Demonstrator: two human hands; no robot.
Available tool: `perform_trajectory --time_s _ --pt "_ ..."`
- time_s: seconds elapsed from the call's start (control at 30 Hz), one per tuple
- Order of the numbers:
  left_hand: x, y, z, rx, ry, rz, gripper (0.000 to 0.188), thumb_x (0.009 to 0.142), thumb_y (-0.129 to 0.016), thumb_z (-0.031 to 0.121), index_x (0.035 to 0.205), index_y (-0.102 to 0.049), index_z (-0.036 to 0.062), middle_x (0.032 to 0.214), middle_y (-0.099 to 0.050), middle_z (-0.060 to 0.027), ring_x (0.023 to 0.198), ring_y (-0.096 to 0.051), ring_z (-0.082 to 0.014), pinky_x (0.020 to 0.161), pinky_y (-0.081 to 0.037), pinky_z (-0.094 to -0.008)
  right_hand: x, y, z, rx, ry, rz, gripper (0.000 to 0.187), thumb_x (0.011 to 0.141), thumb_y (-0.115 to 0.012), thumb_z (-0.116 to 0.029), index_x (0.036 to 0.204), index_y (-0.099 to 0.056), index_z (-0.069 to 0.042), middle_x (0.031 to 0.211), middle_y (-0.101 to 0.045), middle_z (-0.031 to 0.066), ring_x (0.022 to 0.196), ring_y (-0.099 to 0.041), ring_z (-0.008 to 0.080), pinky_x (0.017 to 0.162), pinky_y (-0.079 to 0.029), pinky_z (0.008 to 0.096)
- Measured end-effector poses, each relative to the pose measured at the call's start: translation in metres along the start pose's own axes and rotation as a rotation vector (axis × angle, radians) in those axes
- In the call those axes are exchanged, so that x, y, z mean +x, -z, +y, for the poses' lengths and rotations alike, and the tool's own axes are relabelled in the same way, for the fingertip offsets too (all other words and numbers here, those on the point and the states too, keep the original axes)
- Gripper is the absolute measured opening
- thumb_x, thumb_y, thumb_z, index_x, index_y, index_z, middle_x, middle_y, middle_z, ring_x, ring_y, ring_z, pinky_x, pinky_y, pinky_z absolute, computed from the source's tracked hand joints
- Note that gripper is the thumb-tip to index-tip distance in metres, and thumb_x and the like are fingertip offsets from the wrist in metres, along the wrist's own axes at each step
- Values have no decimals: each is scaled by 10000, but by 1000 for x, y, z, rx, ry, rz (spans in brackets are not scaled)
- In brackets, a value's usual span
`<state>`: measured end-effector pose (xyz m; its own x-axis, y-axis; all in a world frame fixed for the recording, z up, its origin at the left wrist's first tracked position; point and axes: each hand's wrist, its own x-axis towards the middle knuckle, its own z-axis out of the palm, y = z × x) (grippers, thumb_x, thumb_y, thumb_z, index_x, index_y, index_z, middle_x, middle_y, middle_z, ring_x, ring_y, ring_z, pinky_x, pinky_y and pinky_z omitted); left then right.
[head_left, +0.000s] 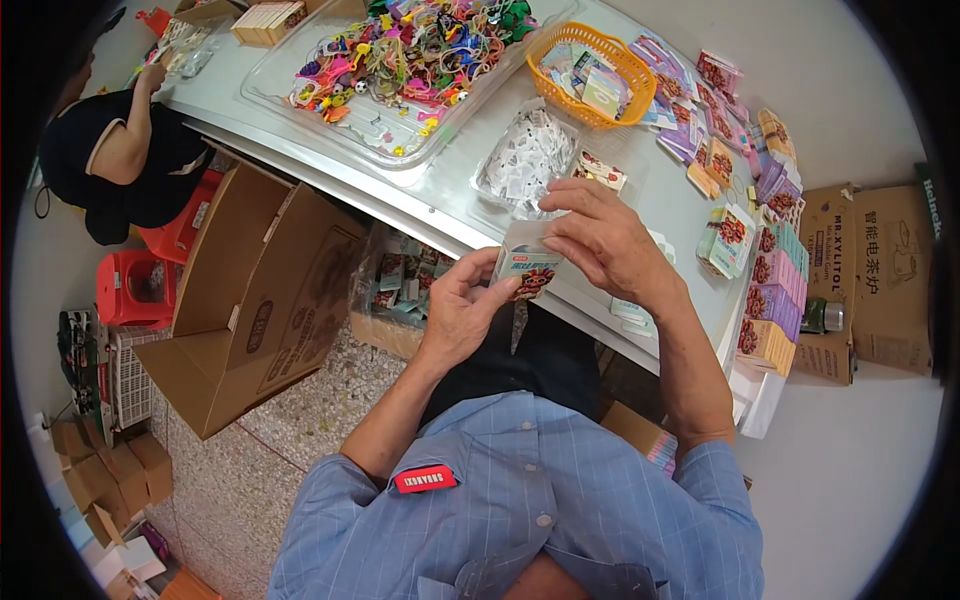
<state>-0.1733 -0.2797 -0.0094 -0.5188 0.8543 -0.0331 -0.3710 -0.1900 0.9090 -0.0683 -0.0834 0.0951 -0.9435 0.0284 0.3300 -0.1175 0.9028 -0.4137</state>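
Both hands hold one small printed paper box (528, 268) in front of the table edge. My left hand (462, 312) grips its lower left side, thumb against the front face. My right hand (600, 238) covers its top, fingers curled over the open flap. Just beyond the box lies a clear tray of small white paper slips (527, 160). Finished small boxes in green, pink, purple and yellow (775, 290) are stacked along the table's right end.
A large clear tray of colourful trinkets (410, 50) and an orange basket (592, 75) of packets sit on the grey table (450, 215). An open cardboard carton (260, 300) stands on the floor at left. Another person in black (120, 160) works at the far left.
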Motion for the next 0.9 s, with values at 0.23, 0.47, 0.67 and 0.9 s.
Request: perform_trajectory --time_s 0.23,0.47,0.67,0.9 --pt "11 10 1 15 -18 37 344 936 -668 -15 1268 -578 -34 1132 -653 -96 1009 -644 -118 834 -559 -230 11 9 4 151 -52 -85 142 893 -706 -99 1005 -714 -13 1211 -644 127 1178 -588 301 981 -484 393" --pt "42 45 -3 65 -149 159 356 929 -686 7 1263 -568 -30 1136 -651 -88 1021 -644 -141 881 -536 -267 95 28 34 240 -250 266 126 894 -687 -64 1006 -715 -14 997 -715 101 933 -672 212 830 -514 340" --pt "49 61 -14 26 -96 148 384 928 -692 16 1279 -542 -33 1164 -649 -100 1104 -623 -182 954 -504 -308 226 -28 80 -27 77 -213 206 867 -657 -61 1064 -715 -38 970 -710 160 905 -682 329 793 -528 409" --pt "55 63 -11 -60 -34 97 367 948 -663 4 1280 -519 -58 1204 -641 -146 1147 -610 -206 1021 -481 -341 271 -108 119 -520 122 -498 187 834 -605 -81 939 -756 -49 927 -735 165 893 -726 344 755 -585 450"
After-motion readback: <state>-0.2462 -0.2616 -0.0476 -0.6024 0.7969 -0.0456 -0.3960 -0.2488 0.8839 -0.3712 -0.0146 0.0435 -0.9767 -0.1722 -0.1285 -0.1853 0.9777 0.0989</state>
